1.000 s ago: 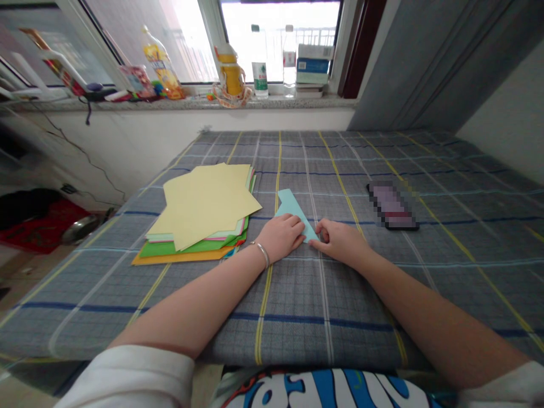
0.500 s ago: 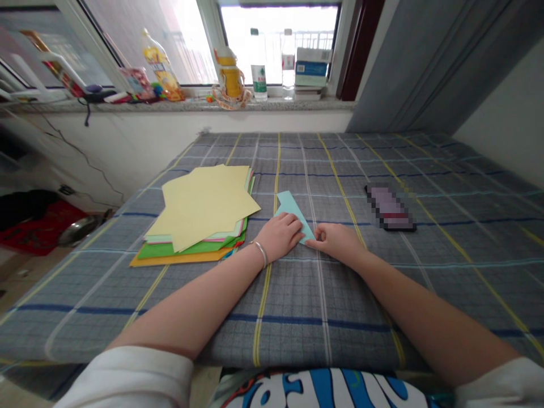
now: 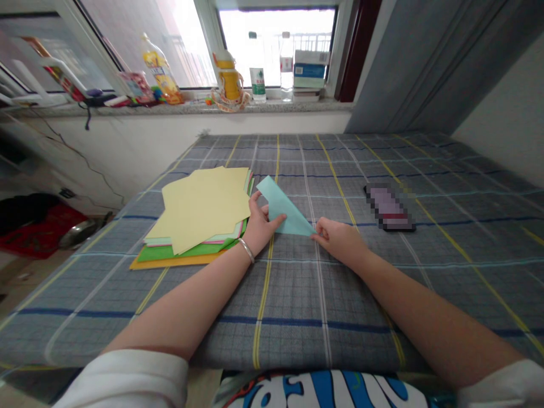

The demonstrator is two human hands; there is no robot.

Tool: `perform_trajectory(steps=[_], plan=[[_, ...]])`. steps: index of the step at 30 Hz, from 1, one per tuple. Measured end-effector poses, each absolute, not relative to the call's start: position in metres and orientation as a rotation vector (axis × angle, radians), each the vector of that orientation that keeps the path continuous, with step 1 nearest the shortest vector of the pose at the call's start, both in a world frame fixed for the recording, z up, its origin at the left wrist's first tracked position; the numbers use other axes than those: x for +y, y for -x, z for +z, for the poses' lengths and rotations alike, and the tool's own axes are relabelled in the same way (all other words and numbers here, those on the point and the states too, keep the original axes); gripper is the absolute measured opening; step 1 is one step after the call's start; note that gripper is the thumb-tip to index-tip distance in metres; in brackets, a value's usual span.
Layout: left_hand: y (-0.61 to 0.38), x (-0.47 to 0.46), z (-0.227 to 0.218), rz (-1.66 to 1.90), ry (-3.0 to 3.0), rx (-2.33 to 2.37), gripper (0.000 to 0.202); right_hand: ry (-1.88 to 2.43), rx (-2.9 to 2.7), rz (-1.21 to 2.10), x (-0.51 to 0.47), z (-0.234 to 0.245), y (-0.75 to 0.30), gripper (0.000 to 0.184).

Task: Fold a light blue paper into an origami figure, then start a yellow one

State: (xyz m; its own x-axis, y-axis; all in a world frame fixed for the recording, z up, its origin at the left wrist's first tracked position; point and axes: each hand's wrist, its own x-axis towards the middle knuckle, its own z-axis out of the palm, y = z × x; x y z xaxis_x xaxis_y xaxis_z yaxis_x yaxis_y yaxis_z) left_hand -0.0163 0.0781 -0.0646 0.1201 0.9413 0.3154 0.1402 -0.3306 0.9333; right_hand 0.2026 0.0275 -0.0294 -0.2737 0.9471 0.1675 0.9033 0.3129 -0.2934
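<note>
Plaid cloth (image 3: 297,294); folded blue paper (image 3: 287,208); left hand (image 3: 260,228) grips its side; right hand (image 3: 340,241) pinches tip

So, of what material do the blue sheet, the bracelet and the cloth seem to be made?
Blue sheet: likely paper, matte; thin, with crisp straight edges.
Bracelet: probably metal, polished; silvery, with bright highlights, though coated plastic is possible.
Cloth: fabric, apparently woven, dull; it curves softly at the near edge. Cotton or synthetic, I cannot tell.
</note>
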Motion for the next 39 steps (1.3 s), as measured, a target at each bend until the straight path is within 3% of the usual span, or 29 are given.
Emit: perform_trajectory(steps=[4,8,13,17,23,28,39], plan=[[0.017,0.07,-0.054,1.221,-1.831,1.101,0.055,1.696,-2.23,-0.062,0.031,-0.029,-0.209,0.012],[0.019,0.061,-0.04,0.919,-2.366,0.799,0.031,1.725,-2.184,-0.119,0.036,-0.03,-0.216,0.011],[0.015,0.054,-0.035,0.501,-2.819,0.482,0.055,1.667,-2.203,-0.058,0.044,-0.034,-0.22,0.011],[0.008,0.05,-0.037,0.283,-2.934,0.453,0.058,1.491,-2.27,0.068,0.054,-0.042,-0.225,0.017],[0.006,0.045,-0.035,0.275,-2.975,0.46,0.051,1.272,-2.349,0.193,0.064,-0.055,-0.227,0.035],[0.0,0.033,-0.032,0.253,-3.035,0.573,0.059,1.261,-2.399,0.301,0.063,-0.059,-0.226,0.045],[-0.012,0.025,-0.036,0.226,-2.996,0.605,0.054,1.134,-2.241,0.65,0.064,-0.059,-0.226,0.053]])
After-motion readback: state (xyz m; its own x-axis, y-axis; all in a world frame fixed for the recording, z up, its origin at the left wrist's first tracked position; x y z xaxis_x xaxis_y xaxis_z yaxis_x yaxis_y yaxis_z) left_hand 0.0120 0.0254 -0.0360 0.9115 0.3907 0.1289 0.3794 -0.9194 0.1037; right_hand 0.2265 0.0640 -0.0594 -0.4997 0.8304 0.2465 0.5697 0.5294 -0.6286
